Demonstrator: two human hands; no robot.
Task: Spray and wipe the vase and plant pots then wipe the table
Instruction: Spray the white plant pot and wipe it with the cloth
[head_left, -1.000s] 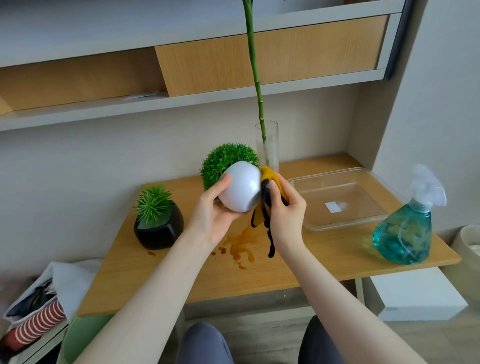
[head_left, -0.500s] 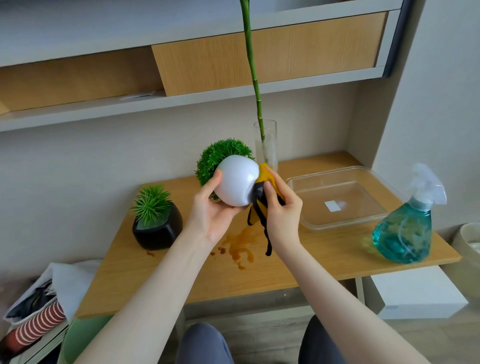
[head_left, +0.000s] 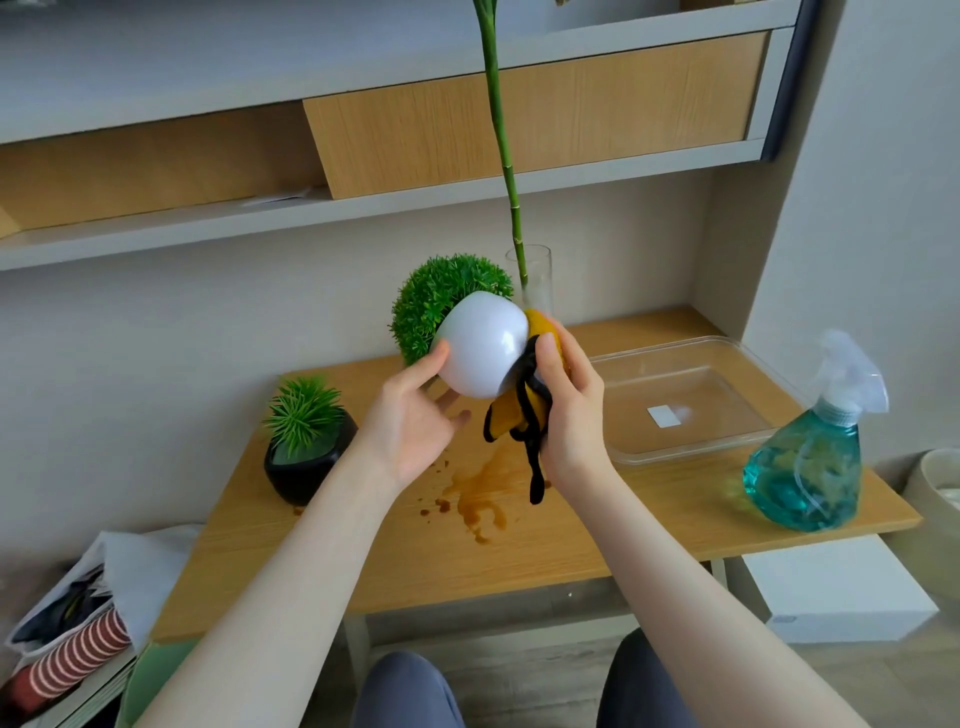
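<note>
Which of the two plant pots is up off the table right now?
The white pot, tipped sideways between both hands; the black pot stands on the table.

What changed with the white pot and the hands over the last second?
The left hand has tipped the white pot further over, its base now turned more toward the camera. The right hand keeps the yellow cloth pressed to the pot's side, more cloth now hanging below. The black pot, spray bottle, tray and spill stayed put.
</note>
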